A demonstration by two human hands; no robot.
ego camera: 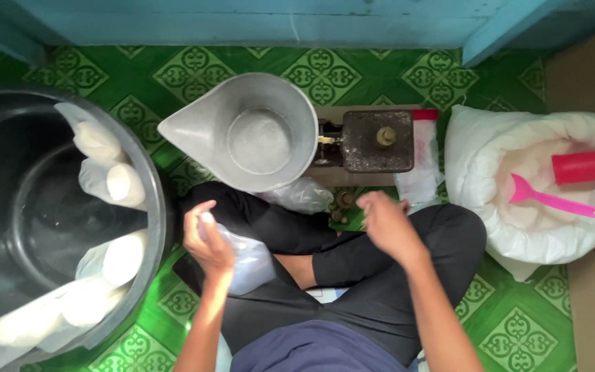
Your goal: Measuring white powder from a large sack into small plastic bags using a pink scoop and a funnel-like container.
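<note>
Left hand [206, 238] grips a filled clear bag [246, 260] over the lap; right hand [388, 226] hovers half-open, empty, near the scale [373, 141] and its metal pan [259, 131]. A loose pinch risks spilling the bag onto the green floor [518, 324].

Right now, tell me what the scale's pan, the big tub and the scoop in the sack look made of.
Scale pan: seemingly metal, dull grey with a soft sheen. Big tub: probably plastic, dark and smooth with a glossy rim. Scoop: likely plastic, bright pink and evenly coloured. Sack: white, wrinkled, possibly plastic or woven.
</note>
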